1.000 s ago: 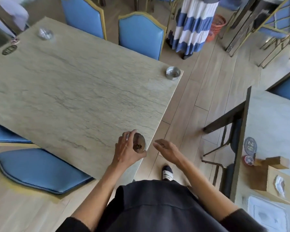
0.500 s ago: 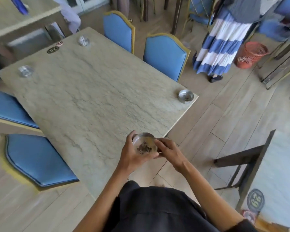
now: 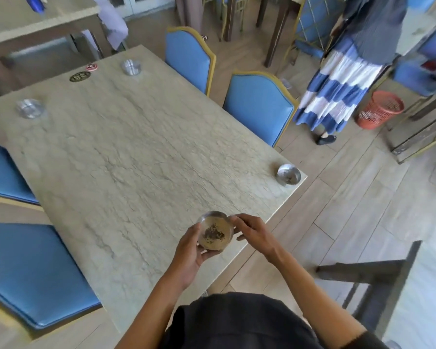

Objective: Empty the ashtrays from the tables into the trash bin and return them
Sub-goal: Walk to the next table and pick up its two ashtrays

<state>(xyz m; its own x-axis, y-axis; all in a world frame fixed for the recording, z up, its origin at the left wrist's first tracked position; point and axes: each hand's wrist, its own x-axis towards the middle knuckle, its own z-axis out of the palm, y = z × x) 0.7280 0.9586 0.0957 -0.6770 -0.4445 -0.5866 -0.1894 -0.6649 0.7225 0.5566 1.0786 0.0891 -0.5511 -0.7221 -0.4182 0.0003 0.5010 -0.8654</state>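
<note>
A round metal ashtray with dark ash in it is held level above the near edge of the marble table. My left hand grips it from the left and below. My right hand pinches its right rim. A second metal ashtray with some ash stands at the table's right corner. Two more ashtrays stand far off, one at the back edge and one at the left corner. An orange mesh trash bin stands on the floor at the right.
A person in a blue-and-white striped skirt stands between the table and the bin. Blue chairs line the table's far side and left side. Another table with dark legs is at the lower right. Wooden floor lies between.
My left hand lifted the ashtray from tilted to level and my right hand came in to take its rim. The view has swung up, bringing the bin and far ashtrays into sight.
</note>
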